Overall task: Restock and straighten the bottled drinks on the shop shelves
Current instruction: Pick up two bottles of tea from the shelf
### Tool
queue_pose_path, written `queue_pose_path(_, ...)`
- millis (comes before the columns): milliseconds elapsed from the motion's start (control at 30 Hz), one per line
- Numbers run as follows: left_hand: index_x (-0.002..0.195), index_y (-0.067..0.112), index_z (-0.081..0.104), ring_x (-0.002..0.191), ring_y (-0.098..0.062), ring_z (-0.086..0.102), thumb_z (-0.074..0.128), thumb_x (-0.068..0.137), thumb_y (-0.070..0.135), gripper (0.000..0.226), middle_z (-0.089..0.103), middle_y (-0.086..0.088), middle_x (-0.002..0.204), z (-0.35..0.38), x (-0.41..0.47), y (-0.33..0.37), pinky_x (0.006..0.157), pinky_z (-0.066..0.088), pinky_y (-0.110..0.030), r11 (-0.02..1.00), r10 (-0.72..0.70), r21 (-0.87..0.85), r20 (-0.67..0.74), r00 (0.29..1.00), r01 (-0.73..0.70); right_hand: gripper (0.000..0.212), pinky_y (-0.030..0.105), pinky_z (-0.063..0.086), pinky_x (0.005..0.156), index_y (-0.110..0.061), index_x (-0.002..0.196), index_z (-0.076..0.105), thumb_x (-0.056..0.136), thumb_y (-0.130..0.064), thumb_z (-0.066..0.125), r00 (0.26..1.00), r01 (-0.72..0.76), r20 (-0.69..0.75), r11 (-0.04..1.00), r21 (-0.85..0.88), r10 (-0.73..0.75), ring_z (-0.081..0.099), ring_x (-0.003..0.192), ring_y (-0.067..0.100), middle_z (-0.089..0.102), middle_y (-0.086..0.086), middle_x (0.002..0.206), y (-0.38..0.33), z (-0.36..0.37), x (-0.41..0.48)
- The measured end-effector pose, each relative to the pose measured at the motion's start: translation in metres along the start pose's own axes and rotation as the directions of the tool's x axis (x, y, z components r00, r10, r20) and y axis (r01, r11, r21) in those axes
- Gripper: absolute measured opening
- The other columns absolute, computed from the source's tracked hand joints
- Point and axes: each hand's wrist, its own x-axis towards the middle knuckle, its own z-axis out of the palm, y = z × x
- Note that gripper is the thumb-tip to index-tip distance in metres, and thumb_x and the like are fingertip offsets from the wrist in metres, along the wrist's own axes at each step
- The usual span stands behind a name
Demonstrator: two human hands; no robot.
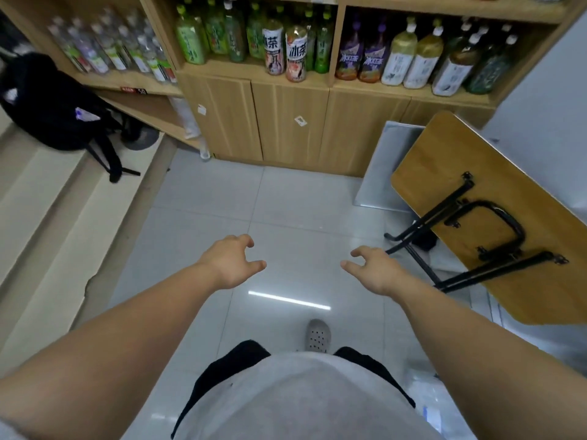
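While both arms are stretching forward, stance: a person is standing on the tiled floor (286, 201), facing the wooden shelf (254, 71), with both hands well short of it.
Left hand (233, 263): hovering above the floor, grip spread, fingers loosely curled, holding nothing.
Right hand (373, 268): hovering level with the left, grip likewise spread, thumb pointing inward, holding nothing.
Green tea bottles (219, 36): standing upright, filling the back of the middle compartment.
White-label tea bottles (286, 54): two, standing side by side at the front edge of the middle compartment.
Purple-label bottles (362, 55): two, standing at the left of the right compartment.
Pale-label bottles (413, 58): lining up to the right of the purple pair, wearing white caps.
Dark green bottle (487, 71): standing at the far right end.
Clear water bottles (111, 49): crowding the left shelf, blurred.
Cabinet doors (286, 122): sitting closed beneath the drinks.
Black backpack (54, 106): lying on the steps (47, 201) at left.
Folding table (476, 201): leaning on edge at right, black legs lying folded against its underside.
Grey shoe (318, 335): showing on the floor below the hands.
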Motion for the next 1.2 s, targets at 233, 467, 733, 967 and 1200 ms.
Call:
queue_pose_path(233,0.144,0.021,0.047,0.128,-0.027,0.052,0.063,0.09,0.059,0.067,0.05,-0.008,0.145,-0.091,0.119,0.024,0.103,0.045,-0.039,0.999,0.034,-0.032,-0.037,0.999,-0.035,0.063,0.043,0.051,0.102,-0.026,0.145,0.051,0.094,-0.064,0.055,0.999,0.036,-0.032,0.999,-0.005,-0.036,0.055,0.126,0.03,0.047,0.007,0.148,-0.077,-0.084,0.112)
queue_pose_path(467,0.145,0.02,0.045,0.127,-0.028,0.052,0.063,0.091,0.059,0.069,0.048,-0.01,0.145,-0.181,0.258,0.004,0.1,0.045,-0.036,0.994,0.097,-0.045,0.001,0.995,-0.097,0.063,0.037,0.04,0.108,-0.023,0.147,0.05,0.097,-0.061,0.054,0.998,-0.024,-0.058,1.0,0.018,0.025,0.052,0.133,0.029,0.045,0.009,0.154,-0.162,-0.133,0.216)
queue_pose_path(733,0.146,0.021,0.047,0.134,-0.026,0.05,0.063,0.09,0.059,0.07,0.049,-0.007,0.15,-0.307,0.376,-0.009,0.103,0.042,-0.033,0.989,0.144,-0.039,0.016,0.989,-0.143,0.062,0.039,0.043,0.109,-0.023,0.147,0.05,0.098,-0.06,0.055,0.992,-0.048,-0.116,0.997,0.065,0.055,0.051,0.133,0.029,0.042,0.009,0.154,-0.27,-0.204,0.303)
queue_pose_path(967,0.146,0.02,0.048,0.13,-0.026,0.053,0.067,0.089,0.056,0.069,0.051,-0.007,0.148,-0.374,0.469,0.017,0.101,0.046,-0.034,0.985,0.156,-0.072,-0.004,0.988,-0.156,0.059,0.036,0.045,0.108,-0.021,0.145,0.053,0.097,-0.053,0.061,0.987,-0.02,-0.153,0.984,0.175,0.047,0.051,0.133,0.027,0.043,0.007,0.154,-0.313,-0.259,0.4)
queue_pose_path(1200,0.145,0.021,0.046,0.121,-0.028,0.057,0.069,0.089,0.051,0.067,0.052,-0.01,0.144,-0.412,0.564,0.062,0.096,0.048,-0.034,0.984,0.14,-0.102,-0.035,0.989,-0.143,0.053,0.041,0.047,0.105,-0.026,0.143,0.053,0.096,-0.048,0.064,0.981,0.06,-0.192,0.975,0.213,-0.018,0.058,0.12,0.028,0.049,0.01,0.149,-0.344,-0.329,0.511)
